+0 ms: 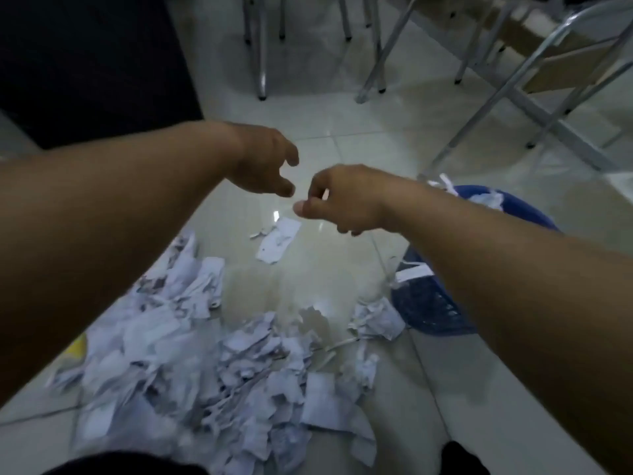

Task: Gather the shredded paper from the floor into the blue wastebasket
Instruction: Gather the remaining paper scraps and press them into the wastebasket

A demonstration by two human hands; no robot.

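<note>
Left hand (270,162) is out over the tiled floor (342,275), fingers loosely curled and pointing down, nothing in them. Right hand (339,200) hangs just beside it, almost fingertip to fingertip, with thumb and forefinger drawn close together. There's a pale speck in that loop, and it's too blurred to tell whether that is a scrap being pinched or just floor showing through.

Down below, the shredded paper (205,354) lies in a wide heap on the tiles, spreading from the left side across to the middle and close to the person's knees. One larger torn piece (279,243) sits apart from the heap, on bare tile right under the two hands.

Over on the right is the blue wastebasket (428,310), its mesh wall showing beneath the right forearm, which crosses in front of it. White scraps (486,200) poke up at its rim, and a few crumpled bits rest against its base.

Something yellow (77,347) peeks out at the heap's left edge. Metal chair legs (262,63) stand along the far side.
</note>
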